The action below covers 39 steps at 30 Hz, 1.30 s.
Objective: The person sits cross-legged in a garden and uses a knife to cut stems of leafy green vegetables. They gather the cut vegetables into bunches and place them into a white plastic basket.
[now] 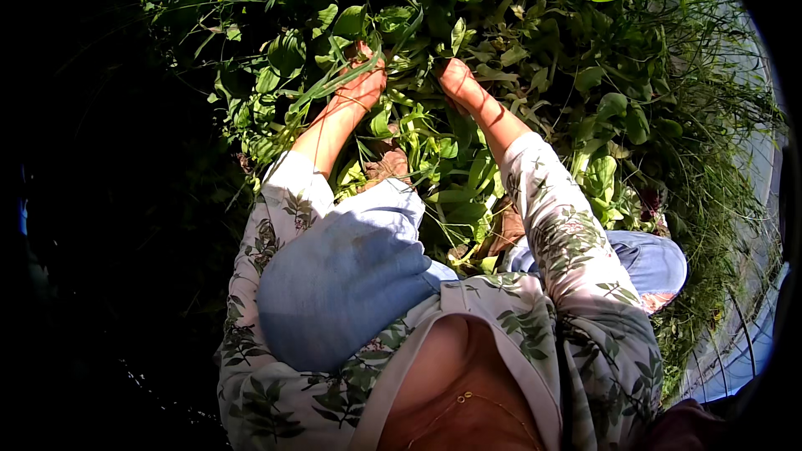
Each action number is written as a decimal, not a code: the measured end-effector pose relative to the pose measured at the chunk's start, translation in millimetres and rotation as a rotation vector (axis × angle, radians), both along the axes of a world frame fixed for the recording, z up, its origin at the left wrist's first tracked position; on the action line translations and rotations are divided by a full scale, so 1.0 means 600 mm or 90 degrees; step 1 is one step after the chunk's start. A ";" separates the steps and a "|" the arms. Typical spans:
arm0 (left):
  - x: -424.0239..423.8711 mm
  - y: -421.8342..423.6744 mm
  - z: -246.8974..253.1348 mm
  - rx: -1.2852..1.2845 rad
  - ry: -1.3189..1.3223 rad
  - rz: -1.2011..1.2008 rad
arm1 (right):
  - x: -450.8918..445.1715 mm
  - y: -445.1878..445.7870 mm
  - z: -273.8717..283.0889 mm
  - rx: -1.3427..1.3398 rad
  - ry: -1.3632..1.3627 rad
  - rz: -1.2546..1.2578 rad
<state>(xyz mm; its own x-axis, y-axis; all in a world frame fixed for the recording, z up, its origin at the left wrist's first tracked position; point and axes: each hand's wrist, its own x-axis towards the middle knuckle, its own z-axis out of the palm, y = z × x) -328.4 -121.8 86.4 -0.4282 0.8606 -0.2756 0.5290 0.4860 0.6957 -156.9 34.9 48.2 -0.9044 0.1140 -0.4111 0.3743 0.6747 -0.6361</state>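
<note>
Both of my arms reach forward into a dense patch of broad-leaved green plants [467,194]. My left hand [368,69] is down among the leaves, with long grass blades [335,82] crossing over its wrist. Its fingers are mostly covered by foliage and shadow. A short way to the right, my right hand [457,78] looks curled, its back towards me, close to pale stems and leaves. The fingertips of that hand are hidden, so any hold on a stem cannot be made out. Leafy stems [407,62] fill the gap between the two hands.
My brown shoes [390,164] stand among the plants below my hands, and my bent knee [338,275] in jeans rises at the left. Tall grass [702,138] grows along a pale, sheet-like surface [755,163] at the right. Deep shadow covers the left side.
</note>
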 end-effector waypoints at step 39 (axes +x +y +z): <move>0.097 0.099 0.345 0.233 -0.246 -0.096 | 0.087 0.025 0.483 -0.496 0.074 -0.551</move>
<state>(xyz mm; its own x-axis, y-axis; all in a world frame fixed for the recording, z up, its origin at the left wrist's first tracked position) -270.1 -62.3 293.3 -0.2192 0.9739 -0.0591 0.2469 0.1140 0.9623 -104.8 49.6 338.0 -0.6855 0.4637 -0.5613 0.4301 -0.3642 -0.8261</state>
